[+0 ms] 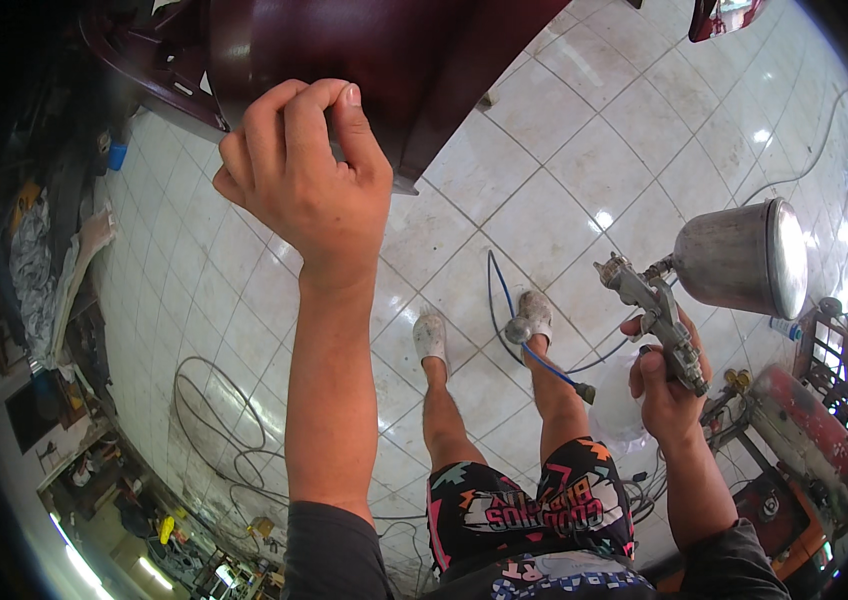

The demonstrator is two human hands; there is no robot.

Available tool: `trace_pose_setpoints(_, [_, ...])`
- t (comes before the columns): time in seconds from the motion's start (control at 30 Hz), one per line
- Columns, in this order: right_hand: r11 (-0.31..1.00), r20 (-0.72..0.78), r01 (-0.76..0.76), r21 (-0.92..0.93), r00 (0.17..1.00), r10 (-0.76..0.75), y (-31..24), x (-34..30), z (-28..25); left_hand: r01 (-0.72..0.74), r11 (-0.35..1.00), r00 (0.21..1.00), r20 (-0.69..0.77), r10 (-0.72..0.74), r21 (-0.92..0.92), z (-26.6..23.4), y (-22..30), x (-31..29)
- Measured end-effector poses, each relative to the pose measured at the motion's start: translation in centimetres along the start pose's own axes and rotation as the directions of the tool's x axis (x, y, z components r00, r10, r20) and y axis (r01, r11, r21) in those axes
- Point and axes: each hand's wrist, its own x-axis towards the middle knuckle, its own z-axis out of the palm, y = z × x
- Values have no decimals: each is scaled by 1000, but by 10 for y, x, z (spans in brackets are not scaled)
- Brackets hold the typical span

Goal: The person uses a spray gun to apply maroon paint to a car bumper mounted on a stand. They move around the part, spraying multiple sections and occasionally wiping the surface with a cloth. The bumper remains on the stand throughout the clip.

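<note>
My right hand (679,395) is wrapped round the handle of a metal paint spray gun (649,310). A large silver cup (739,258) is joined to the gun and tilts out to the right. My left hand (314,170) is raised in front of a glossy dark red car body panel (294,45), which looks like a bumper. Its thumb and forefinger tips are pinched together, with the other fingers curled. Anything between them is too small to make out, and I cannot tell whether the hand touches the panel.
A blue air hose (504,290) runs across the white tiled floor (584,130) by my feet. A grey hose (214,420) lies coiled at the left. A worn red tank (809,425) stands at the right. Cluttered shelves (124,490) line the lower left.
</note>
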Motion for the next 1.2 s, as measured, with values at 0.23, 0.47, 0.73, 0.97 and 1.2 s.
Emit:
trace_pose_setpoints(0.23, [999, 5, -48, -21, 999, 48, 9, -7, -2, 27, 987, 998, -47, -35, -156, -2, -4, -13])
trace_pose_setpoints(0.47, [996, 6, -73, -59, 997, 73, 7, -6, 0, 74, 982, 993, -76, -88, -176, -2, 1, -10])
trace_pose_setpoints(0.73, [994, 23, -74, -78, 997, 76, 12, -3, -4, 39, 995, 997, -57, -45, -91, -1, 1, -6])
trace_pose_setpoints(0.97, [995, 28, -91, -49, 995, 92, 17, -1, -10, 31, 999, 999, 24, -31, -33, -6, 5, 3])
trace_pose_setpoints(1.2, [994, 30, -101, -51, 994, 103, 20, 0, -11, 12, 1000, 998, 69, -14, 27, -5, 3, 9])
